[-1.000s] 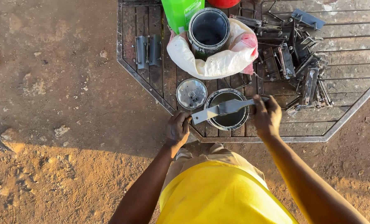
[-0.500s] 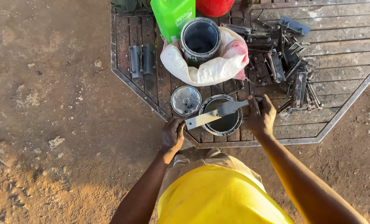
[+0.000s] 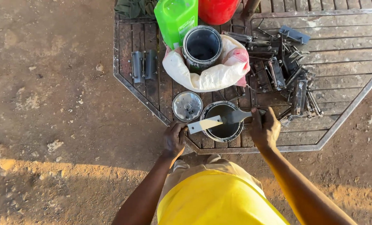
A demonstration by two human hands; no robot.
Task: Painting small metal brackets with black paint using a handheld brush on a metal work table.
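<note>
Two hands, left hand [image 3: 175, 137] and right hand [image 3: 264, 127], fingers pinching each end, hold a flat grey metal strip [image 3: 221, 121] across the open round paint tin [image 3: 222, 121] on the octagonal slatted tabletop [image 3: 344, 79]; keeping it level comes next.

Green jug [image 3: 175, 18] — red bucket [image 3: 217, 9] (white sack [image 3: 211, 77]).

Outdoor work yard, likely metalworking: bare dirt ground [image 3: 61, 104], slatted octagonal table [image 3: 344, 54], heap of metal parts [image 3: 286, 75], open paint tins [image 3: 223, 121].
</note>
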